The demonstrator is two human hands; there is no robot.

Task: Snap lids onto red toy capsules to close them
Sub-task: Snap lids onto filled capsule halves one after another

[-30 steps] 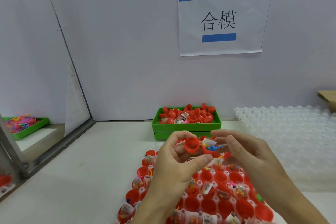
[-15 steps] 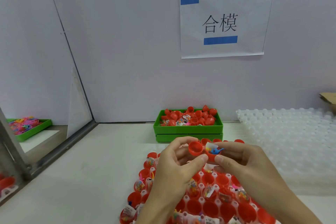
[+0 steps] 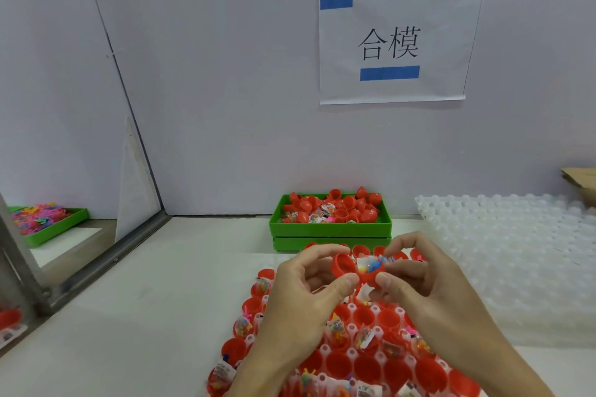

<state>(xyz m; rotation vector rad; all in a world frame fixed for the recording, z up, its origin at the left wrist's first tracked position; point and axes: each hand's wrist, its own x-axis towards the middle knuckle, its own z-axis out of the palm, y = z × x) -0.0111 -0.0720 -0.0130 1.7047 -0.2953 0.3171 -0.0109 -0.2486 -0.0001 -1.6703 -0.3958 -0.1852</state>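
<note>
A metal-framed partition [image 3: 106,255] closed off the white table [image 3: 154,316] on the left, and beyond it lay a green tray of bright bits [image 3: 48,222]. The left hand [image 3: 300,300] pinched a red lid [image 3: 344,265] between thumb and forefinger, touching the filled red capsule [image 3: 371,271] that the right hand [image 3: 432,293] pinched just above a rack of red capsule halves [image 3: 371,361]. Behind stood a green bin of red shells [image 3: 330,213], a paper sign [image 3: 396,42] on the wall above, and a white bubbled tray [image 3: 516,258] at right. Compared with a second before, the hands had sunk lower toward the rack, and the lid had closed in against the capsule's rim.
</note>
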